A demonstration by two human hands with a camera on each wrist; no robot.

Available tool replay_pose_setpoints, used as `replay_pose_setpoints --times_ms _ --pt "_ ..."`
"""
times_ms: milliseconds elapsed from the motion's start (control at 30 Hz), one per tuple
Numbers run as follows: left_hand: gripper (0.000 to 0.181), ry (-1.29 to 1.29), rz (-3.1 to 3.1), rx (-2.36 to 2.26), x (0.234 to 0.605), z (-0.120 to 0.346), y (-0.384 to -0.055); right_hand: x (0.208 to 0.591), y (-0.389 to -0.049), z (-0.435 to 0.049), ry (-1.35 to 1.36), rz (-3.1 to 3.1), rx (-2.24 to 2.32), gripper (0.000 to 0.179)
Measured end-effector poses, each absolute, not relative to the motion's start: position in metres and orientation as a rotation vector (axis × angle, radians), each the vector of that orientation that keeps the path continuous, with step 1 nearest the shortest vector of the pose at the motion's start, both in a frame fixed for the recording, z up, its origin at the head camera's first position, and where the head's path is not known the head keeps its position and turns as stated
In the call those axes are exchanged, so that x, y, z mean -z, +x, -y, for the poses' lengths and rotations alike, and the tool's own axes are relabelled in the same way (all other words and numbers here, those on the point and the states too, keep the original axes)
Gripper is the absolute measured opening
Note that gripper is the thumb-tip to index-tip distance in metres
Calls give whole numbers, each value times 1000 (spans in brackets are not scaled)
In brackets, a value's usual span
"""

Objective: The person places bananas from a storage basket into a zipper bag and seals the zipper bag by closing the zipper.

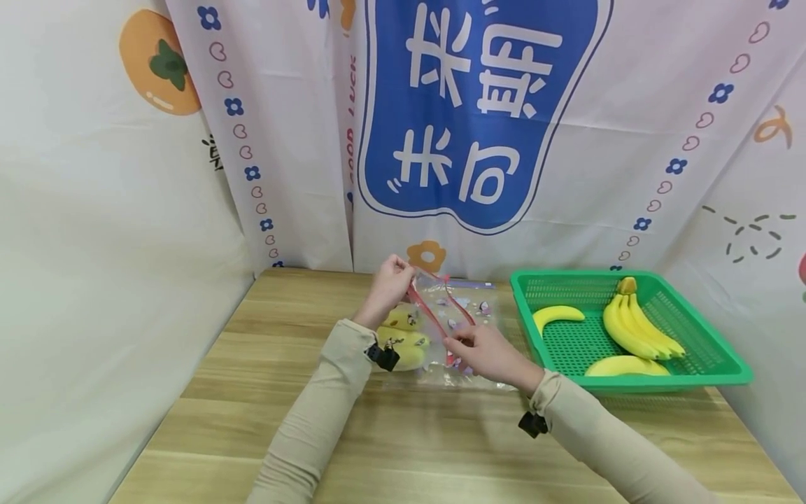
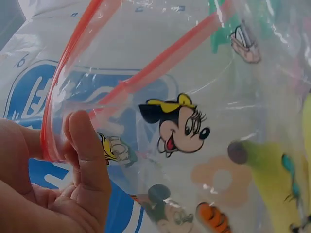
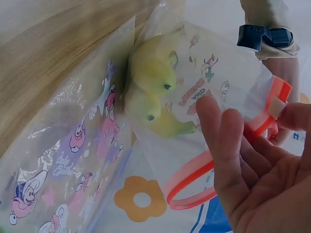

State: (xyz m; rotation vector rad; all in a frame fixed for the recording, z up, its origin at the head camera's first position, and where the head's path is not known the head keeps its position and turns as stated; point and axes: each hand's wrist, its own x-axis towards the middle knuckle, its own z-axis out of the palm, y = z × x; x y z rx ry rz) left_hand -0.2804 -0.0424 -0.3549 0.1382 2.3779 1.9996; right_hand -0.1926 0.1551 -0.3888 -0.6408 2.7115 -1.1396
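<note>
A clear bag (image 1: 431, 316) with a red-edged mouth and cartoon prints is held up between the person's two hands, above the counter (image 1: 214, 392). The left hand (image 1: 389, 285) grips one end of that mouth, pinching the rim between thumb and curled fingers, on the far left side of the opening. The right hand (image 1: 490, 355) is nearer the body and further right; its thumb presses a small pale tab (image 3: 276, 108) on the red strip against the fingers. Between the two grips the red edges stand apart, so the mouth gapes in a loop. Yellow fruit (image 3: 149, 73) sits inside the bag, toward its lower part, below the left hand in the head view and well away from the red rim. A second clear bag (image 3: 68, 160), printed in pink and purple, lies flat on the counter beneath and beside the first. To the right of the right hand stands a green basket (image 1: 693, 381), holding a bunch of bananas (image 1: 634, 325) and two single bananas (image 1: 560, 314).
</note>
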Motion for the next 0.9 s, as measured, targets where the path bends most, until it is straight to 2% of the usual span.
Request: replay_pose_setpoints --times_ms 133,400,900 --pt "25 199 -2536 -1873 350 47 -279 389 -192 -155 -632 -2779 1114 25" --pt "11 248 -2883 -1544 341 57 -274 384 -193 -148 -625 -2829 1168 15" --pt "15 324 -3056 -1366 332 67 -275 388 -200 -145 -722 -2874 1233 10"
